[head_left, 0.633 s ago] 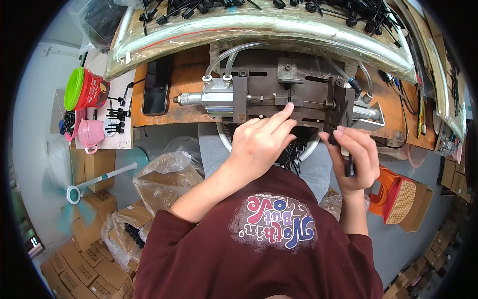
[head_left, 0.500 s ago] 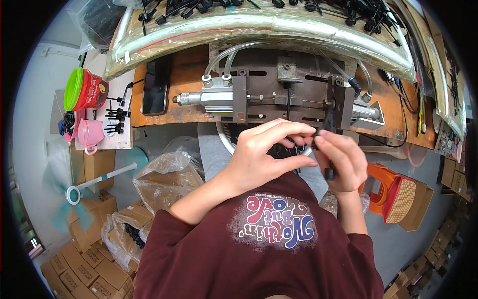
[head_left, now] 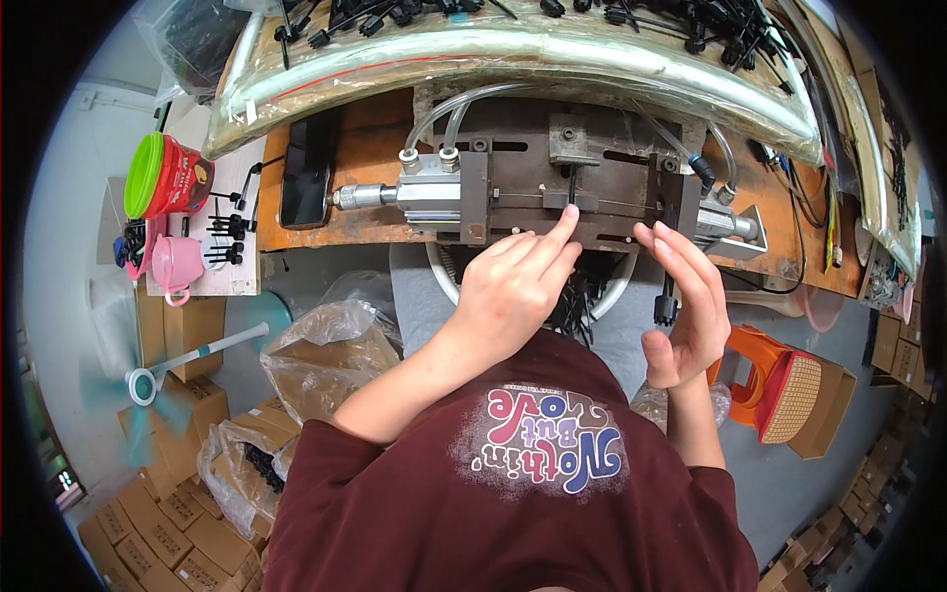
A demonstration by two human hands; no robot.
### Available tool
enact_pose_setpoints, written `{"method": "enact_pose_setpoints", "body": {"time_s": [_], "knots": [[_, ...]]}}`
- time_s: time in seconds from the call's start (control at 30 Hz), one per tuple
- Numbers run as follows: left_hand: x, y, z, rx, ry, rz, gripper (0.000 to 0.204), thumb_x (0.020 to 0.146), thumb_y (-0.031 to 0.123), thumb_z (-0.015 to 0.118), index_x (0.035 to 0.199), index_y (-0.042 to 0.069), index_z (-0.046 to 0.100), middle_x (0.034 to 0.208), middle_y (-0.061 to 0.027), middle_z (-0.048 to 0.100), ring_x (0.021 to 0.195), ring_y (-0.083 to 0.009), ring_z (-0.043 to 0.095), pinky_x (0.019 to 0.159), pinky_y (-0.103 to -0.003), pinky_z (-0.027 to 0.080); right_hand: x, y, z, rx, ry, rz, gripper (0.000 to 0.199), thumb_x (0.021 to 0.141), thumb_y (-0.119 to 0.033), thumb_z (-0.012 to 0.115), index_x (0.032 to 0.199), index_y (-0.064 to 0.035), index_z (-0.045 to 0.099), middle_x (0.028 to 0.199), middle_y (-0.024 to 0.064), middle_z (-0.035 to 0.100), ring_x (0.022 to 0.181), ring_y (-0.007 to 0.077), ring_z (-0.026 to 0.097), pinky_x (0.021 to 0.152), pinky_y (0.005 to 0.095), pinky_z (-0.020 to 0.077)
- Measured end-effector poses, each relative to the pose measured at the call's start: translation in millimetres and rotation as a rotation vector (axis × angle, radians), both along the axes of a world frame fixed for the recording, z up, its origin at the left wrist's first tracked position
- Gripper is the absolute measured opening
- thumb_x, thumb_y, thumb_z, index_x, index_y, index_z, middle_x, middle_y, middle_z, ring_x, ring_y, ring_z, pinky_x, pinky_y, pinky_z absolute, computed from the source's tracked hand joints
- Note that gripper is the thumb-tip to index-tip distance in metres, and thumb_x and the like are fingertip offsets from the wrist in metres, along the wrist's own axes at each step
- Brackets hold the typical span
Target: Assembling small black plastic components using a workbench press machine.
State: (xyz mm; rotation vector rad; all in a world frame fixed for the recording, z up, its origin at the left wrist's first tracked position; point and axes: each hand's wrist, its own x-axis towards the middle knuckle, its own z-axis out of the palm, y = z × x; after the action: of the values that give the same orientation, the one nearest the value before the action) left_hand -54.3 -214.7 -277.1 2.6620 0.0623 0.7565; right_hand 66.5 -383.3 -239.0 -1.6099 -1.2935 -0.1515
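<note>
My left hand (head_left: 515, 288) reaches to the middle of the metal fixture (head_left: 621, 153), its index finger stretched out and its tip at a small black part (head_left: 572, 183) set there. No object shows in this hand. My right hand (head_left: 695, 316) is beside the fixture's right end, thumb apart from the raised fingers. A black stemmed piece with a ribbed head (head_left: 666, 310) hangs head down at these fingers, seemingly held between them; the upper stem is hidden. Silver air cylinders, left (head_left: 431, 195) and right (head_left: 727, 225), flank the fixture. More black stemmed pieces (head_left: 577, 314) lie by my lap.
A plastic-wrapped tray edge (head_left: 513, 49) with several black pieces runs across the back. A phone (head_left: 308, 178) lies left on the orange bench. A red tub (head_left: 187, 178) and pink cup (head_left: 181, 264) stand further left, above a fan (head_left: 144, 387). An orange stool (head_left: 760, 370) is at right.
My hands have separated. The left has moved forward, its index finger now at the fixture's middle. The right has opened its thumb away, the black piece hanging at its fingers.
</note>
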Motion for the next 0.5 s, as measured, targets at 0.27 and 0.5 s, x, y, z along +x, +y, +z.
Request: {"method": "enact_pose_setpoints", "body": {"time_s": [0.27, 0.5], "knots": [[5, 3, 8, 0.056, 0.088, -0.002, 0.029, 0.069, 0.013, 0.080, 0.096, 0.006, 0.072, 0.131, -0.0095, 0.065, 0.061, -0.0193, 0.063, 0.062, -0.029, 0.053, -7, 4, -2, -0.018, 0.051, -0.048, 0.035, 0.071, 0.007, 0.081, 0.100, 0.0060, 0.062, 0.123, 0.0280, 0.063, 0.100, 0.0309, 0.071, 0.084, 0.0361, 0.0584], [34, 47, 71, -0.132, -0.113, -0.051, 0.026, 0.079, 0.020, 0.081, 0.099, 0.006, 0.072, 0.094, -0.0088, 0.073, 0.073, -0.0236, 0.071, 0.065, -0.033, 0.057, -12, 10, -9, -0.251, -0.089, -0.132, 0.026, 0.076, 0.002, 0.076, 0.099, 0.0017, 0.066, 0.131, 0.0191, 0.060, 0.100, 0.0312, 0.068, 0.080, 0.0367, 0.0569]]}}
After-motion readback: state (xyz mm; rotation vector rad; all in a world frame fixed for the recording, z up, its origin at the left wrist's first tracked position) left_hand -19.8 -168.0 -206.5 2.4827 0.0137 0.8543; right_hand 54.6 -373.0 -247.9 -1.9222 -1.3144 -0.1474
